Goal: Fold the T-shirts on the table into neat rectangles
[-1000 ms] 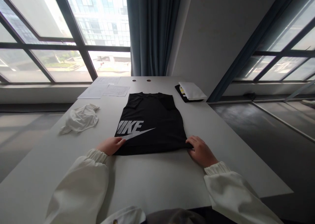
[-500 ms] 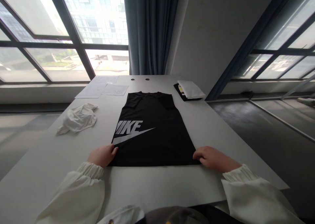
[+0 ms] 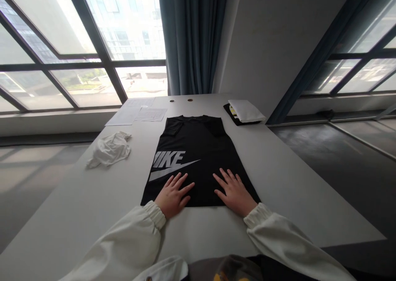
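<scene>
The black Nike T-shirt (image 3: 206, 149) lies flat on the bench (image 3: 201, 231). The left hand (image 3: 173, 193) and right hand (image 3: 235, 192) rest on it, fingers spread, gripping nothing. It seems light, soft, best taken by the hem (image 3: 204, 204).

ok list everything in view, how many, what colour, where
shirt: one, black with pale print, mid-table
crumpled cloth: one, white, left of the shirt
papers: at least two, whitish, table's far left
folded pile: one, white over black and yellow, far right
round holes or caps: two, dark, table's far edge
table: one, white, centre
curtains: two, blue, either side of the wall
wall: one, grey, behind the table
windows: two sets, dark-framed, left and right
floor: one, grey, beside the table
left hand: one, bare, on the shirt's lower left
right hand: one, bare, on the shirt's lower right
jacket: one, off-white, bottom
lower clothing: one, dark with yellow, bottom edge
</scene>
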`<state>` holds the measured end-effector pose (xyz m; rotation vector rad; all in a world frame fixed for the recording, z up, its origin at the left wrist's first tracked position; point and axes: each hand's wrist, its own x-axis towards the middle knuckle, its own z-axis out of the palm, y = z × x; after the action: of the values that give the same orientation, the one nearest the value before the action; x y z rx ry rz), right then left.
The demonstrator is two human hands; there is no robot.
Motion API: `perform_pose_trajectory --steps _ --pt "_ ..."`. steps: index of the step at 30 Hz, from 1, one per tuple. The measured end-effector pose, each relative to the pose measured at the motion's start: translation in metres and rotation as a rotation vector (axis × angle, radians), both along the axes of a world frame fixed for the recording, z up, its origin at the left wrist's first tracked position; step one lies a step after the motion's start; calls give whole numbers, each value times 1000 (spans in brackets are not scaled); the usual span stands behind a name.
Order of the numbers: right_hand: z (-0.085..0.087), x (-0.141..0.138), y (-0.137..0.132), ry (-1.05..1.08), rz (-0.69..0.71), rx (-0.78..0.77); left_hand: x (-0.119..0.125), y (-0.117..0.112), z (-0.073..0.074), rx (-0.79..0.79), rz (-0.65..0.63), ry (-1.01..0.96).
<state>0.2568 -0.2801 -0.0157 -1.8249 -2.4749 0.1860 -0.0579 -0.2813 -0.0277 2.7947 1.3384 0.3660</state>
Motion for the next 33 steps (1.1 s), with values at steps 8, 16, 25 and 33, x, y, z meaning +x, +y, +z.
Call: perform_pose_trajectory --steps 8,16,25,33 --pt "-8 19 -10 -23 -11 -27 -12 -1 -10 -47 109 33" --pt "-14 27 -8 -8 -58 29 -13 -20 -11 -51 233 17" --pt "8 -9 -16 99 8 162 -2 -6 -1 34 416 -42" --pt "1 -41 0 87 93 32 26 11 -10 -15 337 -12"
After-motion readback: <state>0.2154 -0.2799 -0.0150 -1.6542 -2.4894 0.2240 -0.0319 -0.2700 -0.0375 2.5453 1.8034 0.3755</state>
